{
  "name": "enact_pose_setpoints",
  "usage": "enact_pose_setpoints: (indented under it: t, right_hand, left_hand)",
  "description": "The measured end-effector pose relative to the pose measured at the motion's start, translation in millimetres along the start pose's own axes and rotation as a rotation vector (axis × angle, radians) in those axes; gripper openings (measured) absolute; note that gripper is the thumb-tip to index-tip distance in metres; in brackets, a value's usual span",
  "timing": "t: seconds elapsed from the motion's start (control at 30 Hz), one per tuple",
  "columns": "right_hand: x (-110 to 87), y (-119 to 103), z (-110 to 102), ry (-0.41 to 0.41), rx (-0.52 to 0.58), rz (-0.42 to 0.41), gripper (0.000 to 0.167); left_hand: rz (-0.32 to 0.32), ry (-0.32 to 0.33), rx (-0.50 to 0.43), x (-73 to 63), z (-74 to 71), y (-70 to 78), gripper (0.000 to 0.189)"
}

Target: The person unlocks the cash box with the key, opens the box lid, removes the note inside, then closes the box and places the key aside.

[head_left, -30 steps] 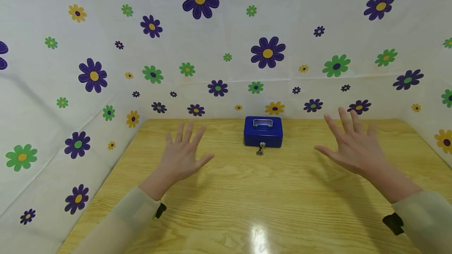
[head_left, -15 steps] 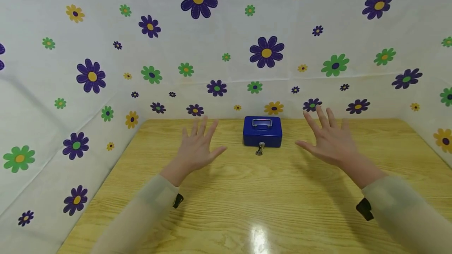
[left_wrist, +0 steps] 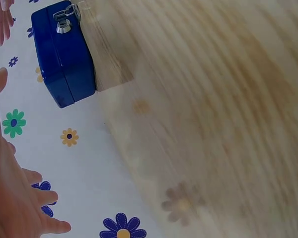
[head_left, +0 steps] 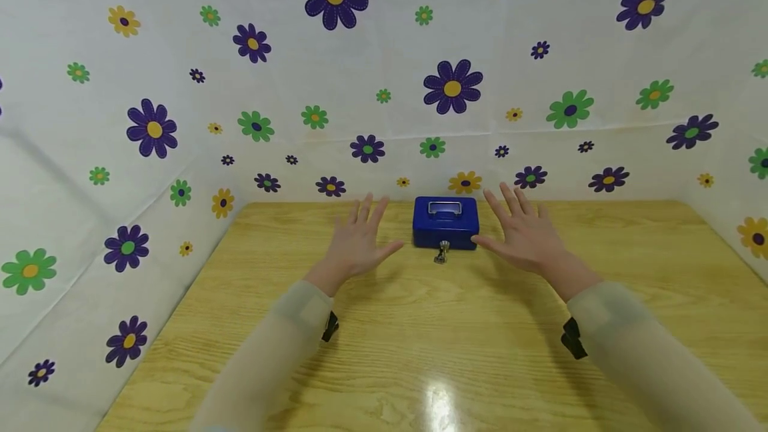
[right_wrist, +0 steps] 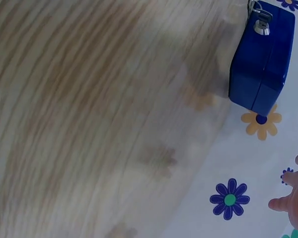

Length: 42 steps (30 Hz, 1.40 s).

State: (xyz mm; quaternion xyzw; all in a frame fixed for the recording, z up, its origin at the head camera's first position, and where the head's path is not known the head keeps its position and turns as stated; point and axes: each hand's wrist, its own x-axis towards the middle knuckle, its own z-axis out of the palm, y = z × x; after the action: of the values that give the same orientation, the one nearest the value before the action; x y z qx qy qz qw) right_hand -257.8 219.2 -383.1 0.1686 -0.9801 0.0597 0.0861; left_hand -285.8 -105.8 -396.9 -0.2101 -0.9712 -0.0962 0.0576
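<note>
The left hand (head_left: 355, 245) and the right hand (head_left: 525, 235) are well apart from each other, raised over a rectangular table with a pale yellow wood-grain surface (head_left: 384, 352). Both hands are bare, with fingers straight and spread and palms facing away from the head camera. Each hand is free of any object.

A small blue rectangular box with a glossy finish (head_left: 446, 231) stands upright between the hands, near the far edge of the table. It is to the right of the left hand and to the left of the right hand. The left thumb points toward the box with a gap between them. In the head view, the right thumb tip overlaps the right front edge of the box; contact cannot be determined.

A silver-coloured rectangular handle (head_left: 445, 203) is mounted on top of the box. A round silver-coloured metal lock (left_wrist: 63, 27) is set in the front face, on the side toward the person. A silver-coloured key (left_wrist: 63, 15) sits in the lock, with a ring attached.

Beyond both hands, a white cloth with purple, green and yellow flowers (head_left: 288, 79) rises behind the table. Pale long sleeves (head_left: 264, 352) cover both forearms.
</note>
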Motion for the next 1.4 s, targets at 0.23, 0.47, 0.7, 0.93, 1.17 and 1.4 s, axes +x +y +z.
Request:
enact_pose_setpoints:
  t: [0.23, 0.47, 0.7, 0.93, 1.17, 1.4]
  right_hand:
    - [15.1, -11, 10, -0.037, 0.054, 0.011, 0.091]
    - [23.1, -13, 26, -0.1, 0.204, 0.04, 0.091]
    - [27.1, -12, 36, -0.137, 0.285, 0.067, 0.091]
    - [28.7, -14, 39, -0.184, 0.322, 0.093, 0.09]
    - [29.0, -14, 41, -0.188, 0.331, 0.096, 0.086]
    - [31.2, -13, 44, -0.183, 0.323, 0.095, 0.083]
  left_hand:
    - [-0.023, -0.036, -0.137, 15.4, 4.7, 9.6, 0.092]
    - [0.0, -0.076, -0.467, 26.3, 18.8, 12.1, 0.093]
    - [0.006, -0.1, -0.672, 36.2, 34.0, 17.7, 0.095]
    - [-0.003, -0.12, -0.682, 41.3, 37.2, 26.1, 0.09]
    - [-0.017, -0.164, -0.682, 45.5, 40.1, 32.6, 0.079]
    - [-0.005, -0.162, -0.662, 48.0, 42.4, 32.2, 0.065]
